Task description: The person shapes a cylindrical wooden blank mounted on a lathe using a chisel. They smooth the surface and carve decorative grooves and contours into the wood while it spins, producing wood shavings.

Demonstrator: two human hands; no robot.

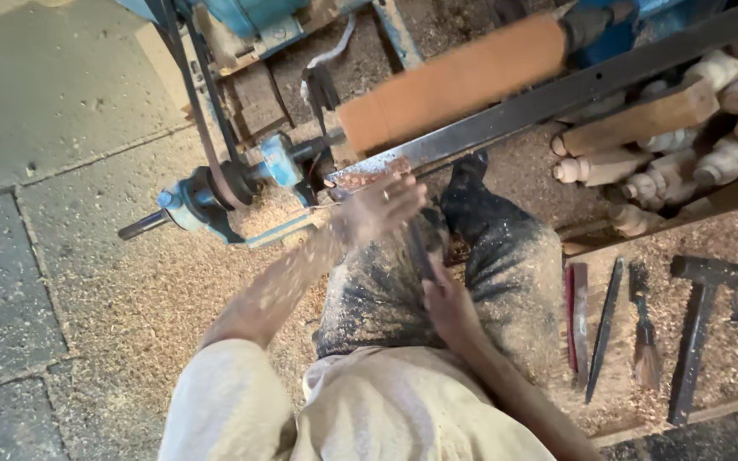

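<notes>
A dark-shafted tool (pixel 420 248) is being gripped at its near end by the right hand (pixel 448 309), fingers closed round the handle. Its far end is being steadied by the left hand (pixel 377 209), whose fingers are curled loosely over the shaft; how firmly they are closed cannot be told, since the hand is blurred. The tip of the tool is being hidden under that hand.

Just beyond the left hand a long steel rest bar (pixel 557 94) is being touched or nearly touched. Beyond the bar a squared wooden blank (pixel 454 81) is being shown blurred on the lathe. To the left of the left hand, a blue headstock (pixel 215 192) with a dark drive belt (pixel 202 119) is being seen, and sawdust (pixel 130 299) is being spread thickly below and around it.

Under both hands, dust-covered dark trousers (pixel 506 273) are being worn.

To the right of the right hand, a shallow wooden tray (pixel 728 408) is being used to hold loose shavings, a red-edged flat tool (pixel 576 320), a slim dark chisel (pixel 604 329), a small brush (pixel 644 341) and a hammer (pixel 698 329), all lying side by side and apart.

Beyond the tray, well to the right of the left hand, pale turned wooden pieces (pixel 668 171) are being kept in a heap; whether a box is holding them cannot be told.
</notes>
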